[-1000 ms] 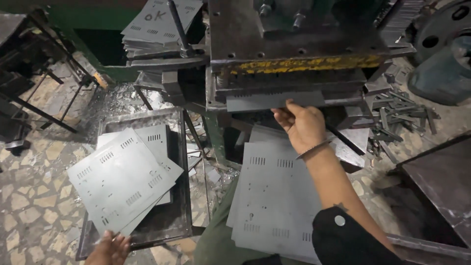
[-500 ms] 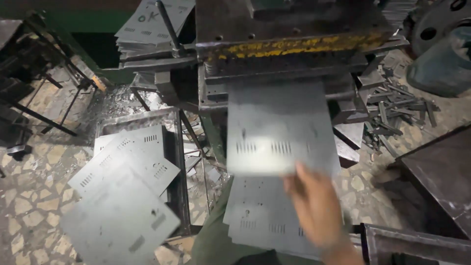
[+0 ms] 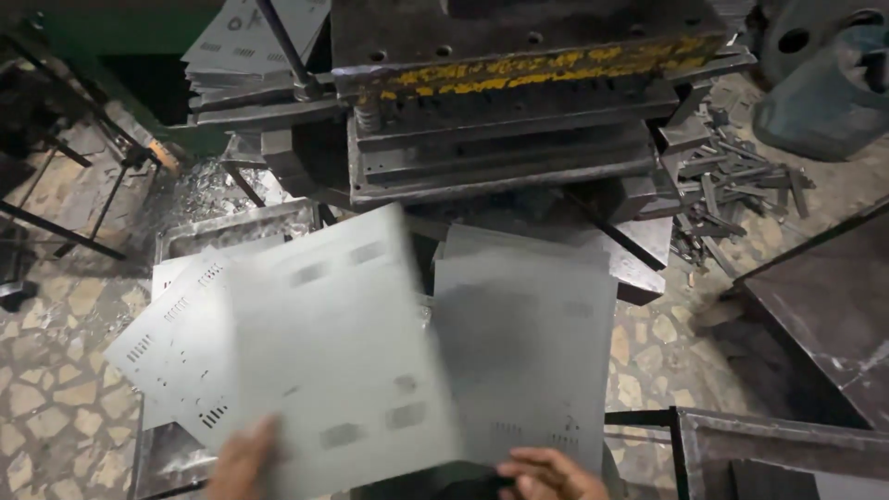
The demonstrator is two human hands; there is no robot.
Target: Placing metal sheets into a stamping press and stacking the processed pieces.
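Observation:
My left hand (image 3: pixel 243 458) grips the near left edge of a thin grey punched metal sheet (image 3: pixel 333 352), which is blurred and tilted above the tray. My right hand (image 3: pixel 548 474) sits at the bottom edge of the view, largely cut off. Its curled fingers rest on the near edge of a stack of grey sheets (image 3: pixel 528 333) in front of me. Whether it grips a sheet is unclear. Behind the stack stands a heavy press (image 3: pixel 500 139) with a yellow-stained upper die, and its slot holds nothing.
A metal tray (image 3: pixel 231 227) on the left holds several punched sheets (image 3: pixel 171 343). More sheets (image 3: pixel 245 42) are piled behind the press at left. Scrap metal strips (image 3: pixel 732 185) lie to the right, near a dark table (image 3: pixel 824 306) and a blue drum (image 3: pixel 824 83). The floor is stone mosaic (image 3: pixel 56 407).
My right hand pulled the sheet out of the press and drew back toward me. The sheet has swung left over the tray, now in my left hand.

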